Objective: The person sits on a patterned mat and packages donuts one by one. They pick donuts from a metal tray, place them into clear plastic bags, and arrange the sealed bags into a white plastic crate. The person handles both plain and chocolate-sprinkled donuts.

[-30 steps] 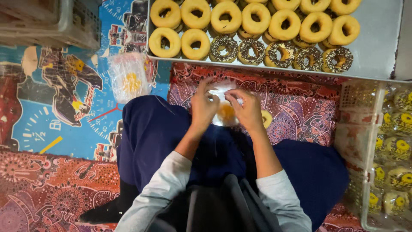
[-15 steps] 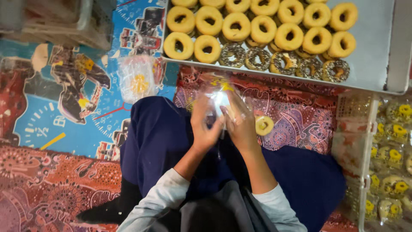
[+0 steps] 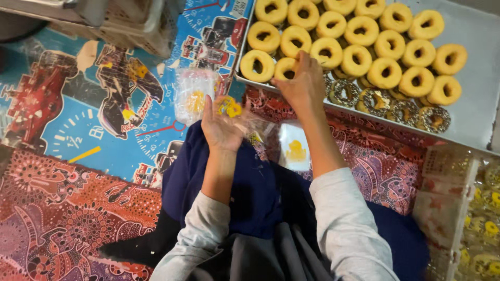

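Note:
My left hand (image 3: 221, 126) is palm-up over my lap and holds a clear plastic bag with a yellow print (image 3: 233, 108). My right hand (image 3: 301, 83) reaches forward to the metal tray (image 3: 476, 112) and closes on a yellow-glazed doughnut (image 3: 285, 68) at the tray's near left corner. The tray carries several rows of yellow doughnuts (image 3: 384, 72) and a row of sprinkled ones (image 3: 388, 101). Another small bag (image 3: 295, 147) lies on my blue-skirted lap below the right forearm.
A stack of clear bags (image 3: 192, 95) lies on the patterned mat (image 3: 67, 125) left of the tray. A clear box (image 3: 471, 213) of packed doughnuts stands at the right edge. A plastic crate (image 3: 125, 18) sits at the top left.
Both hands were together working a clear bag over my lap. Now the right hand has left it and reached out to a doughnut on the tray, while the left keeps the bag.

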